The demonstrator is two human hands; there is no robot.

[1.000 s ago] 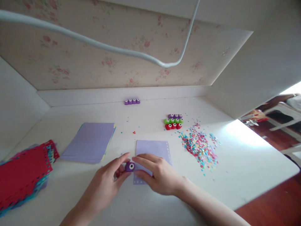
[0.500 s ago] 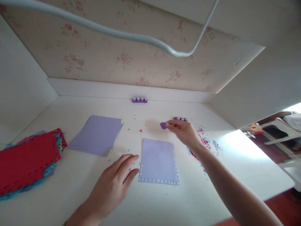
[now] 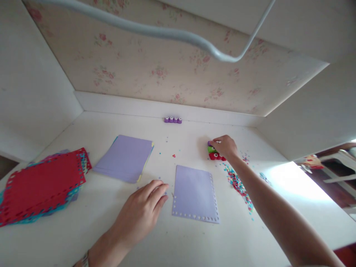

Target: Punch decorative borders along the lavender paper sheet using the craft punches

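On the white table lies a lilac paper sheet [image 3: 193, 193] with small cut-out holes along its right and bottom edges and at the lower left. My left hand [image 3: 146, 204] hovers just left of it, fingers loosely stretched, holding nothing. Farther back on the right, my right hand [image 3: 224, 146] pinches a small purple craft punch [image 3: 209, 143] at the row of purple punches, mostly hidden behind the fingers. A green punch [image 3: 210, 149] and red punches [image 3: 214, 156] sit directly in front of it, partly covered by the hand.
Several purple punches [image 3: 172, 120] stand in a row by the back wall. A lilac paper stack [image 3: 125, 157] lies left of centre, and punched red and blue sheets [image 3: 44, 181] lie far left. Confetti [image 3: 237, 183] is heaped under my right forearm. A white cable [image 3: 167, 33] hangs in front.
My right hand has carried the purple punch rightward to the group of punches, where green and red ones now show. My left hand stays beside the sheet. The view has shifted slightly.
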